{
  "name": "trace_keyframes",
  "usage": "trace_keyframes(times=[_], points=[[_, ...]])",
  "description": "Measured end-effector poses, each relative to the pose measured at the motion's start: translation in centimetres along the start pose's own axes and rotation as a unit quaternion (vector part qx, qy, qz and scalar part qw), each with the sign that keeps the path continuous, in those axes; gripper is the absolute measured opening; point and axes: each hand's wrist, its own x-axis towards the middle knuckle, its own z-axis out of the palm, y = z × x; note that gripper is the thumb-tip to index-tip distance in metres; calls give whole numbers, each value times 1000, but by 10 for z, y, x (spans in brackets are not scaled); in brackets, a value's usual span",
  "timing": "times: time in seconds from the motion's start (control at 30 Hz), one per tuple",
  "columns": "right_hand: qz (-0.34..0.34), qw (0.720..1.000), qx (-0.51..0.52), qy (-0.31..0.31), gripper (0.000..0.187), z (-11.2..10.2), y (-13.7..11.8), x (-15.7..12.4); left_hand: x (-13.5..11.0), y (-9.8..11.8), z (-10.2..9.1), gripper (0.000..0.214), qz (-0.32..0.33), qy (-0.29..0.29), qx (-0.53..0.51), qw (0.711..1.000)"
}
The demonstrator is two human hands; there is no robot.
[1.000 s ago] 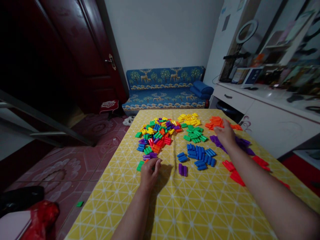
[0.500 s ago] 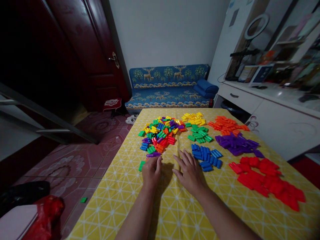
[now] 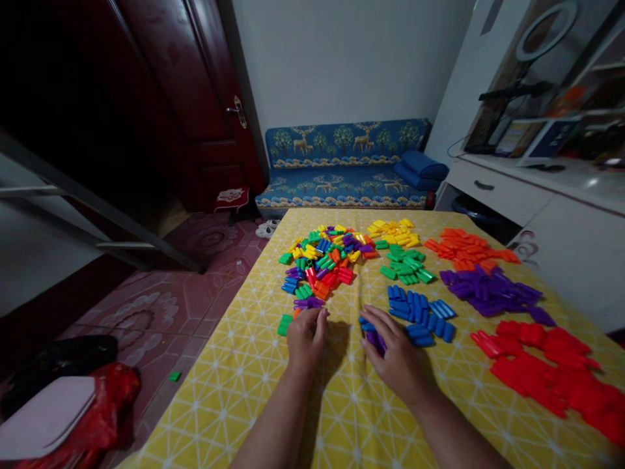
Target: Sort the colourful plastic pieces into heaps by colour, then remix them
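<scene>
Both forearms (image 3: 280, 410) reach forward above the yellow tabletop (image 3: 359, 423). The left hand (image 3: 305, 337) is curled knuckles-up just beside a green piece (image 3: 284, 324); whether its grip holds anything cannot be told. The right hand (image 3: 393, 348) arches palm-down, angled inward, thumb and fingers parted around a purple piece (image 3: 377, 342) near the blue pile (image 3: 420, 309); whether that grip presses it is unclear

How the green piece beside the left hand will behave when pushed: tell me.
The green piece has straight edges, so it is probably stiff. Being small beside the left hand, it is likely light. It lies flat, so it would probably slide rather than roll.
</scene>
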Motion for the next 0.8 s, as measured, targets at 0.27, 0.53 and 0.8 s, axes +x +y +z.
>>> trace_keyframes(times=[0.27,0.53,0.8], points=[[19,1000,8,0,14,-33,1,4,-1,-4,0,32,10,-8,-2,1000],[16,989,-74,-129,34,-36,2,3,2,-4,-1,33,43,-16,2,999],[60,997,-19,-42,26,-5,-1,6,0,-7,-3,32,44,-15,11,999]])
